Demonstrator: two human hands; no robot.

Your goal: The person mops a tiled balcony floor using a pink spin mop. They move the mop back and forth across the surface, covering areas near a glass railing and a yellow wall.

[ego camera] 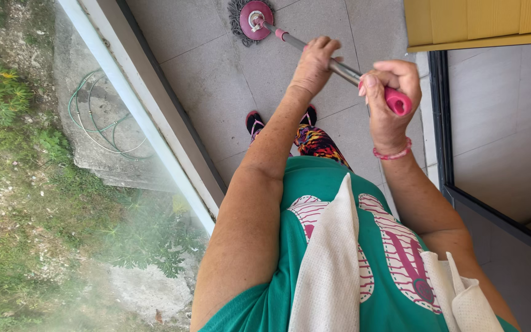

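We look down along a person's body at a spin mop (314, 49) worked over a grey tiled floor (216, 92). The left hand (313, 64) is wrapped over the metal shaft about midway along its visible length, fingers curled round it, where we judge it can press and steer the head. The right hand (388, 98) is clenched round the pink grip (397, 101) at the near end of the shaft, thumb lying along it, so that it serves as the pivot and sets the shaft's angle; a pink bracelet (393, 154) circles that wrist. With the two hands spaced apart the shaft slants away to the far left, and the round pink mop head (254, 20) with its grey fringe lies flat on the tiles at the far end. The feet, in dark sandals (254, 122), stand behind the head, well apart from it. A white cloth (330, 258) hangs over the green shirt (314, 184), probably kept within easy reach. To the left a pale ledge (149, 117) edges the floor, beyond it grass and a coiled green hose (96, 117); a yellow panel (480, 21) is at the far right.
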